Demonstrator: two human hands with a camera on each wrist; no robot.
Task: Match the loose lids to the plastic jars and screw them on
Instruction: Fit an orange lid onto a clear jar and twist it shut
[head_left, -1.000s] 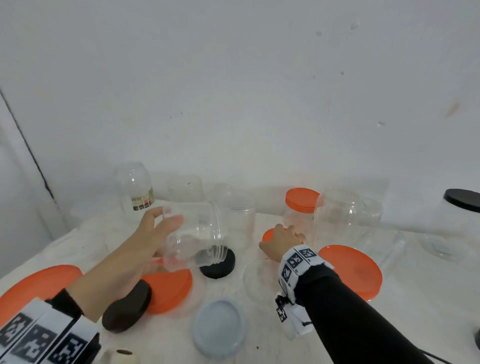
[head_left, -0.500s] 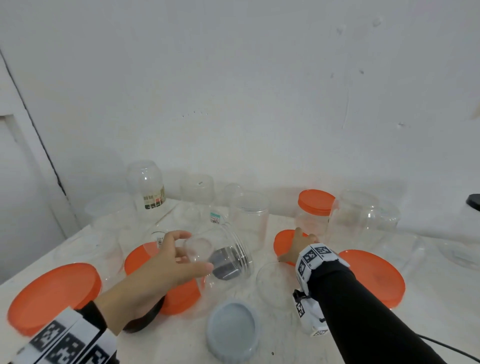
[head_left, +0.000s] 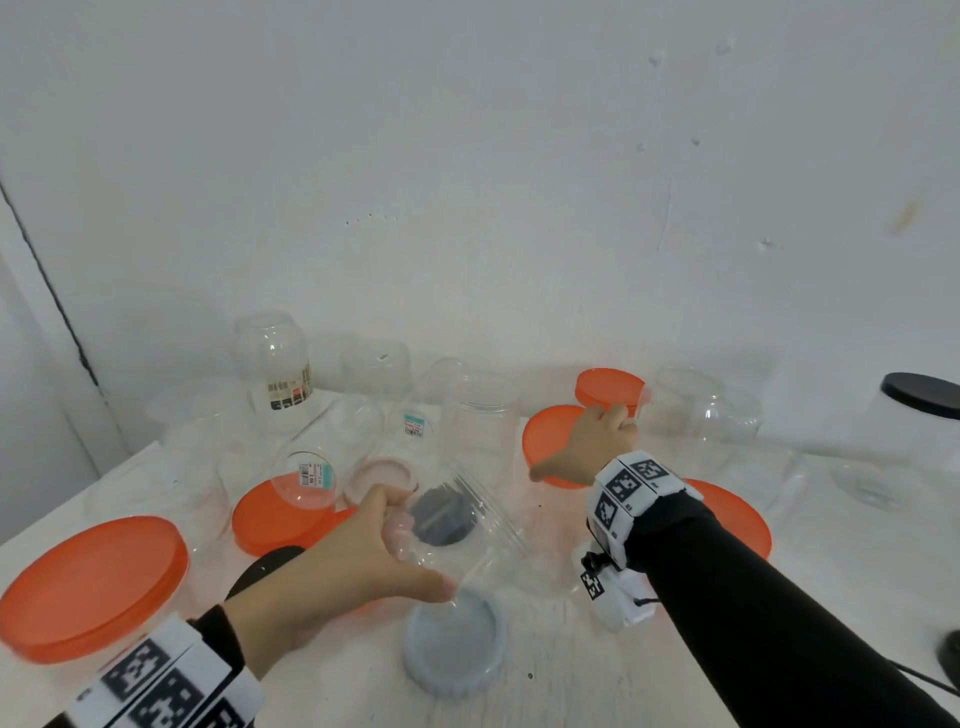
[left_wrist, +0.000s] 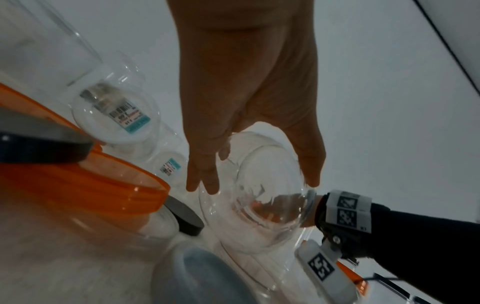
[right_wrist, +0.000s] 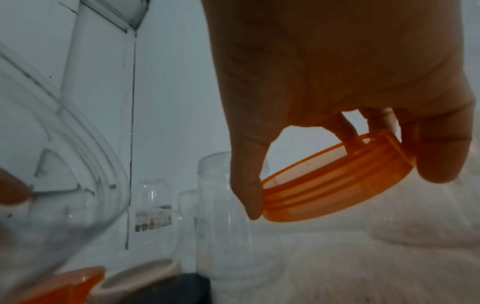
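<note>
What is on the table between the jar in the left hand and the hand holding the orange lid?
Only bare white table lies between the clear jar and the right hand gripping the orange lid; the head view shows it.

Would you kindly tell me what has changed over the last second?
The right hand reached forward and gripped a small orange lid, lifting it. The left hand tipped its clear jar, mouth now facing away. The grey lid stayed on the table.
</note>
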